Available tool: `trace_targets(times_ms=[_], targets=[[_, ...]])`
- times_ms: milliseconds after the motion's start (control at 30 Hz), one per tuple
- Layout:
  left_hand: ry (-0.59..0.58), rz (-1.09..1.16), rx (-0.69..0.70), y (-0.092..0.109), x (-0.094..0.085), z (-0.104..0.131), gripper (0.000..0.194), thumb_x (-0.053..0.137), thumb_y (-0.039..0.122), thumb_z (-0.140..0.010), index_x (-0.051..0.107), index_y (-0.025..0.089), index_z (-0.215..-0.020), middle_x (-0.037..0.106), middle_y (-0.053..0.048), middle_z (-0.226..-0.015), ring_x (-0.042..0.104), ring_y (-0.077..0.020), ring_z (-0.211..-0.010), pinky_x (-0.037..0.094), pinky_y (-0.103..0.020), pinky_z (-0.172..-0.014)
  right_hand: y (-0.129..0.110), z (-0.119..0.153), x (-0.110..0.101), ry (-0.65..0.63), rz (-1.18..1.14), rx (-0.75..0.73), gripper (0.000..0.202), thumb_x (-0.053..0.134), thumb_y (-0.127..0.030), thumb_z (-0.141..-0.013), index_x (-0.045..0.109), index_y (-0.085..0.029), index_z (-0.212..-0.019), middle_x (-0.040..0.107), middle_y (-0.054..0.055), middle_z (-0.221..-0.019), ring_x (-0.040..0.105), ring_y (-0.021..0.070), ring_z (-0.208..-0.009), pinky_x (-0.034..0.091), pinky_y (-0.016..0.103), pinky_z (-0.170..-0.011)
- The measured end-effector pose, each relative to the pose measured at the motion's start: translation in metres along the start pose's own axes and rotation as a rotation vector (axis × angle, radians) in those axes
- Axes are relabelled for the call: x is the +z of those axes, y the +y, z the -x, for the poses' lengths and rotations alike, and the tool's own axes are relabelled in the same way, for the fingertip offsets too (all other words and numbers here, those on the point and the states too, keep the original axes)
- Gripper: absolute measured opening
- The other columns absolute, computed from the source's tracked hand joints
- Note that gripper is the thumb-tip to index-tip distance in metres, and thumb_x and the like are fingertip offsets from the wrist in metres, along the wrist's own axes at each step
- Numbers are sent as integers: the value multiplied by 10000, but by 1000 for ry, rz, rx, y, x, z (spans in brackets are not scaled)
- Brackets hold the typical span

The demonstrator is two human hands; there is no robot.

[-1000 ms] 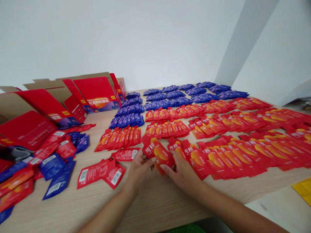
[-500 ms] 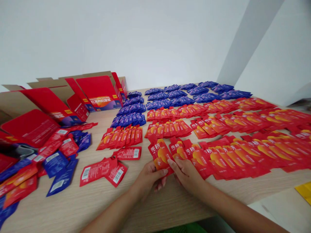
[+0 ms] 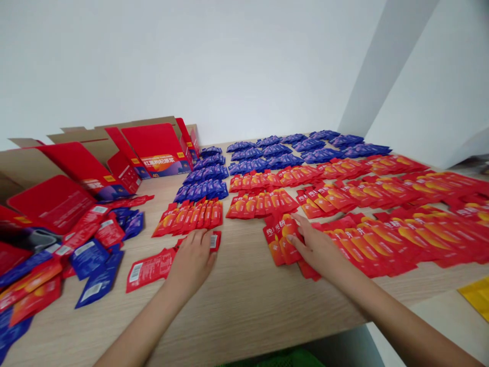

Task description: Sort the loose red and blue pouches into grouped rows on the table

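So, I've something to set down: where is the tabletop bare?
Bare tabletop shows between left hand and right hand, down to the near edge, and between left forearm and loose packets. Crowded: right, with red sachets; back, with blue sachets; far left, with open boxes.

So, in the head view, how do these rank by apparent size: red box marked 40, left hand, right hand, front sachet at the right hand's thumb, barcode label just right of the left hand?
Largest: red box
Left hand and right hand: too alike to rank
Front sachet, partly covered
Smallest: barcode label
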State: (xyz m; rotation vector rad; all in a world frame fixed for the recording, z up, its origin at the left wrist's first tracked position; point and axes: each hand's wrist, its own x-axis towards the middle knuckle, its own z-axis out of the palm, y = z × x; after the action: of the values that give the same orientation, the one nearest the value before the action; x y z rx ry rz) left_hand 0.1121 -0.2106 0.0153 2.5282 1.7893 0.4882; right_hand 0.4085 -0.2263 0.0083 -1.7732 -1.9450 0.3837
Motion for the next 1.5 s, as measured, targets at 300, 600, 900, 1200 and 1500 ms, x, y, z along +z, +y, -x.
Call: trace_targets(times_ms=[300, 600, 900, 1200, 1500], targets=[[-177, -48, 239, 22, 28, 27, 465, 448, 196, -841, 505, 114, -1295, 527, -180, -1341, 493, -281, -1244, 402, -455, -1026, -8, 1, -3, 120, 370, -229, 336, 481, -170, -847, 600, -50, -1137, 621, 212, -1092, 527, 341, -1036, 413, 494, -930], [-159, 194, 382, 50, 12, 21, 387, 396, 89, -851, 610, 169, -1163, 685, -144, -1096, 629, -253, -1001, 465, -397, -883, -41, 14, 1, 66, -42, -469, 292, 501, -234, -881, 555, -165, -1160, 576, 139, -1185, 495, 269, -1139, 422, 454, -961], [-164, 915, -50, 67, -22, 10, 196, 545, 312, -830, 694, 206, -759, 686, -22, -704, 601, -154, -654, 433, -222, -600, -65, 20, 9, -178, -192, -409, 242, 376, -281, -951, 491, -204, -753, 583, 13, -646, 552, 155, -582, 323, 248, -521], [-692, 1377, -340, 52, -8, 17, 379, 718, 507, -657, 621, 150, -736, 659, -26, -579, 569, -116, -457, 396, -195, -436, -48, 13, 7, -32, -340, -240, 429, 286, -429, -964, 362, -223, -596, 466, -12, -514, 432, 128, -454, 246, 271, -466], [-402, 1517, -586, 52, -9, 5, 377, 811, 368, -562, 505, 157, -625, 544, 59, -486, 399, -21, -356, 235, -121, -344, -41, 11, -1, -308, -847, -143, 204, 468, -405, -853, 519, -236, -955, 537, -13, -728, 518, 143, -640, 392, 240, -536]])
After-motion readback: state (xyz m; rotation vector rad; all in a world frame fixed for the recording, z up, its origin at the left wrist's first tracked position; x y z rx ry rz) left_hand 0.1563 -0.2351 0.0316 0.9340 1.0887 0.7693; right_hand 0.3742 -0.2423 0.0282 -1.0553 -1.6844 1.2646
